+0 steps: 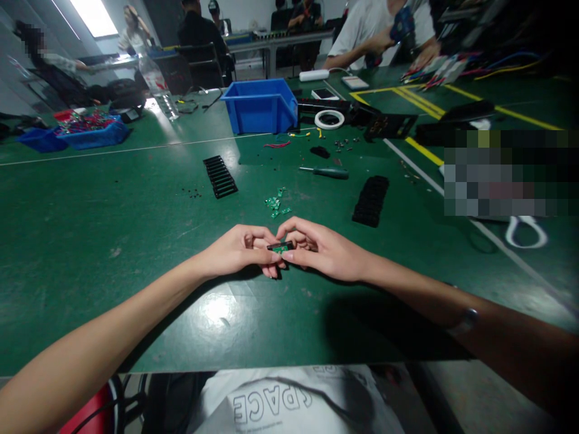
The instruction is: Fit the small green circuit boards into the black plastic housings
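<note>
Between my two hands, above the green table, is a small black part with a green circuit board (280,247) in it. My left hand (246,250) grips its left end, thumb at the near edge. My right hand (316,247) has its thumb and fingers closed on the right end. Just beyond the hands lies a small pile of green circuit boards (275,204). A black slotted frame (220,176) lies beyond my left hand, and a stack of black parts (371,201) beyond my right.
A green-handled screwdriver (330,173) lies past the boards. Farther back are a blue bin (260,108), a white tape roll (329,119) and a plastic bottle (156,87). Blue trays (97,135) hold parts at the left. A person (380,36) sits across the table holding a power tool.
</note>
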The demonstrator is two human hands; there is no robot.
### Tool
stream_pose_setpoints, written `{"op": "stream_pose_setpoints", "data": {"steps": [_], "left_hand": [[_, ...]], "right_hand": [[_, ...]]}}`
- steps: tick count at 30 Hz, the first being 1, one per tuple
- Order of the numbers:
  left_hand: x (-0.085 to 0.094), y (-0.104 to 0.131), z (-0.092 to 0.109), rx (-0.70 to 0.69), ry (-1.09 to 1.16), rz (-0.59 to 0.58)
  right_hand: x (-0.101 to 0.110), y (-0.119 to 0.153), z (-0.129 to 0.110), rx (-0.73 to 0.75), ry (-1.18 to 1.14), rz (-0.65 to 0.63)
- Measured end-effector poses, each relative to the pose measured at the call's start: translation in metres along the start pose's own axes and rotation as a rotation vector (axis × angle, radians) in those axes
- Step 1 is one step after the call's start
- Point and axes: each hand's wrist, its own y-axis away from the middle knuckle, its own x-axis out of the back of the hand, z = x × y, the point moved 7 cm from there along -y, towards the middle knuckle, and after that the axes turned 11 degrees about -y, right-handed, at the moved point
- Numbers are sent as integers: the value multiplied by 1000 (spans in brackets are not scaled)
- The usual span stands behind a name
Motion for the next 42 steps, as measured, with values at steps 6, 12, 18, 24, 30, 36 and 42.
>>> {"op": "stream_pose_setpoints", "data": {"steps": [6, 12, 18, 24, 30, 36, 42], "left_hand": [[-1, 0, 2, -2, -7, 2], [-2, 1, 2, -8, 5, 7], [-2, 1, 1, -12, 10, -4], [-2, 0, 0, -15, 38, 7], [-2, 0, 1, -10, 46, 13], [-2, 2, 5, -16, -17, 11], [-5, 2, 8, -22, -58, -7]], "right_hand": [[0, 0, 0, 9, 8, -15], [0, 1, 0, 7, 8, -19], [-1, 0, 1, 22, -51, -44], [-2, 0, 0, 39, -86, -49], [0, 0, -3, 36, -64, -18], [2, -1, -3, 33, 167, -22], [-1, 0, -1, 17, 145, -101]]}}
